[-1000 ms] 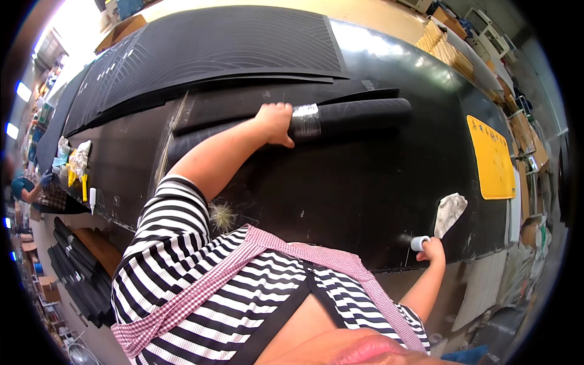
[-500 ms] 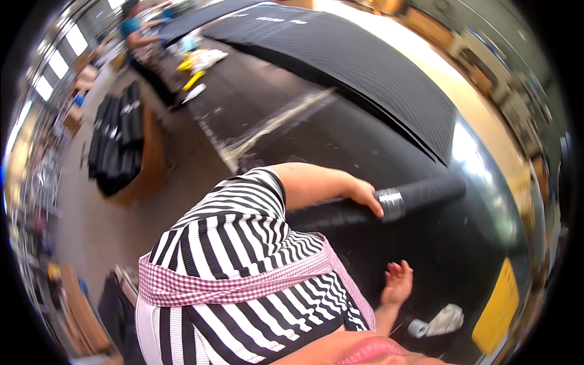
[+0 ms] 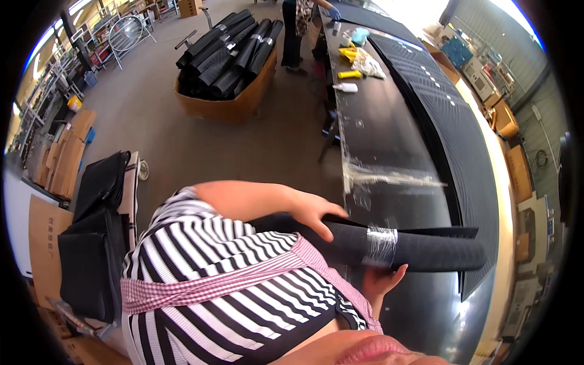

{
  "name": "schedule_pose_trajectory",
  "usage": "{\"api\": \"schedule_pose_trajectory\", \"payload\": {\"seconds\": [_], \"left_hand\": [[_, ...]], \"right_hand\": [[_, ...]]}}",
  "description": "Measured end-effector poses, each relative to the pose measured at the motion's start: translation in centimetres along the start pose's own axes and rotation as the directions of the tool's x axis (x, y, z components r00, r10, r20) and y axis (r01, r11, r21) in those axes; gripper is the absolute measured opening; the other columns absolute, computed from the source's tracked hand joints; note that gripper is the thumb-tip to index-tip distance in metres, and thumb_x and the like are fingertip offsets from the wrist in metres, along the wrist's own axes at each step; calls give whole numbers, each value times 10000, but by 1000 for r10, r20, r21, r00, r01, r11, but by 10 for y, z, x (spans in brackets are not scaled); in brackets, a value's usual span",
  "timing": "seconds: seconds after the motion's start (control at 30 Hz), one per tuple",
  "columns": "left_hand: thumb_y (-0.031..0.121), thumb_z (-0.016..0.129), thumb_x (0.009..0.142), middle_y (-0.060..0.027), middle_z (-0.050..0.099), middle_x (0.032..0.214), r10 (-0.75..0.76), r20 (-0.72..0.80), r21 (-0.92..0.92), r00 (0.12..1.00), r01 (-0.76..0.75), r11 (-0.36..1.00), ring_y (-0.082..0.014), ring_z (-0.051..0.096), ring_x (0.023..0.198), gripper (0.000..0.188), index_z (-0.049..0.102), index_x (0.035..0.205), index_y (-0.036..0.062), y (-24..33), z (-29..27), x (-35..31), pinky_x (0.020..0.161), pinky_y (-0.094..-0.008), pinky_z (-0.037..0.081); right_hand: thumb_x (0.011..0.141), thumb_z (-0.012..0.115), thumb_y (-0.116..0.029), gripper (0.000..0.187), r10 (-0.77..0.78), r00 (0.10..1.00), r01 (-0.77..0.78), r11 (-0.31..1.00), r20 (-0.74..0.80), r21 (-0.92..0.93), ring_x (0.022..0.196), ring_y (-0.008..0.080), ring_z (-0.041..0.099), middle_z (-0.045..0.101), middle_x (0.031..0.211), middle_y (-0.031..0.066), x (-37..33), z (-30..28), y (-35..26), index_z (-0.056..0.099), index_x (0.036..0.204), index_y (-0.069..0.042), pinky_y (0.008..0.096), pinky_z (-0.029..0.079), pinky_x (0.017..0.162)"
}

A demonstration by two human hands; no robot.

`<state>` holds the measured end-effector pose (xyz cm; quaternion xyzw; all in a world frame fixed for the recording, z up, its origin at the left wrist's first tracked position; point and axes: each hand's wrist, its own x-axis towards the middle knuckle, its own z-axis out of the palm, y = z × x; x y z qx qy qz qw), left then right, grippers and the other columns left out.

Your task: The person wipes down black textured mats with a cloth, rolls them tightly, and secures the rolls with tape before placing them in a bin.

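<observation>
- One taped black roll [image 3: 420, 246] at 4 o'clock, lifted over the black table [image 3: 389, 140].
- Left hand [image 3: 313, 210] curled over its top; right hand [image 3: 380, 280] cupped beneath, fingers spread.
- One bin of rolls [image 3: 228, 58] at 11 o'clock.

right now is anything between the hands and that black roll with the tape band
Nothing visible. The left hand lies on top of the black roll, and the right hand cups it from below, just under the clear tape band. Both hands touch the roll directly, above the dark worktable.
</observation>
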<state>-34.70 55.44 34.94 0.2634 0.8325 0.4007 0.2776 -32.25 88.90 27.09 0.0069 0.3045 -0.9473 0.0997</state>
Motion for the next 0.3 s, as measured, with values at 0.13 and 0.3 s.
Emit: {"api": "schedule_pose_trajectory", "payload": {"seconds": [0.13, 0.3], "left_hand": [[536, 662, 925, -209, 620, 1351, -423, -3, -113, 906, 420, 900, -349, 585, 1261, 705, 537, 1433, 64, -126, -59, -148, 1079, -441, 438], [688, 761, 756, -222, 452, 1554, -476, -265, -99, 838, 468, 878, -393, 427, 1431, 1060, 388, 1560, 105, -190, -99, -255, 1194, -463, 347]], "right_hand": [[952, 608, -555, 715, 39, 989, -29, 997, 143, -66, 1295, 335, 560, 590, 1417, 112, 79, 57, 72, 499, 1470, -74, 569, 463, 1069], [968, 608, -492, 680, 260, 956, -254, 966, 139, -55, 1329, 319, 540, 576, 1445, 112, 163, 159, 185, 476, 1493, -80, 509, 395, 1160]]}}
